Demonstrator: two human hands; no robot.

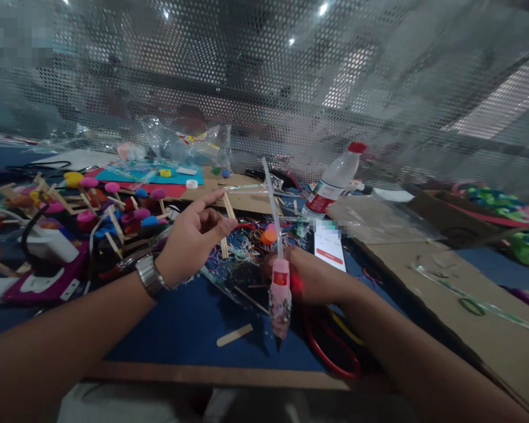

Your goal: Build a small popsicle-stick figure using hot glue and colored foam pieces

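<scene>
My left hand (198,235), with a metal watch on its wrist, pinches a few joined wooden craft sticks (228,214) between thumb and fingers. To its right, my right hand (308,273) is wrapped round a pink hot glue gun (281,294). The gun's dark nozzle points down toward the table's front edge, and a long clear glue stick (271,200) rises out of its back. A red glow shows beside the grip. One loose craft stick (234,335) lies flat on the blue tabletop below, left of the nozzle.
Craft-stick pieces with coloured pompoms (114,205) crowd the left, near a purple power strip (48,282). A water bottle (332,179) leans behind a phone (329,249). Red-handled scissors (330,346) lie under my right forearm. Cardboard (423,282) covers the right side.
</scene>
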